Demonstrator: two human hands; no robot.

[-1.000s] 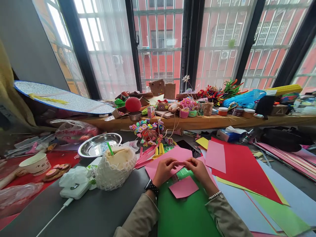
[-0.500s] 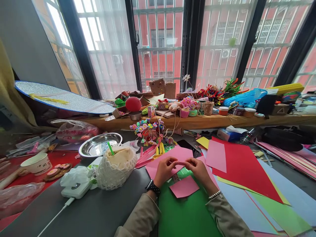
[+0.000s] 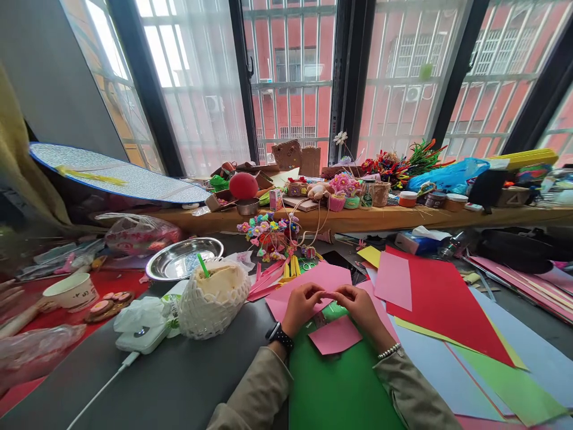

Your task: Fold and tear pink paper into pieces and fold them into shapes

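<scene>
My left hand (image 3: 302, 304) and my right hand (image 3: 357, 303) meet over the green mat (image 3: 338, 394), fingertips pinched on a small strip of pink paper (image 3: 330, 295). Most of that strip is hidden by the fingers. Just below the hands, a cut piece of pink paper (image 3: 335, 335) lies on the mat. Behind them spreads a larger pink sheet (image 3: 320, 276). A watch is on my left wrist and a beaded bracelet on my right.
Red paper (image 3: 441, 298) and other coloured sheets lie to the right. At left stand a coconut in white foam netting (image 3: 215, 304), a steel plate (image 3: 154, 272), a white charger (image 3: 143, 337) and a paper cup (image 3: 71, 292). Another person's hand (image 3: 33, 313) shows at the far left.
Both hands keep their pinch on the pink strip, nearly still. The whole view has shifted slightly.
</scene>
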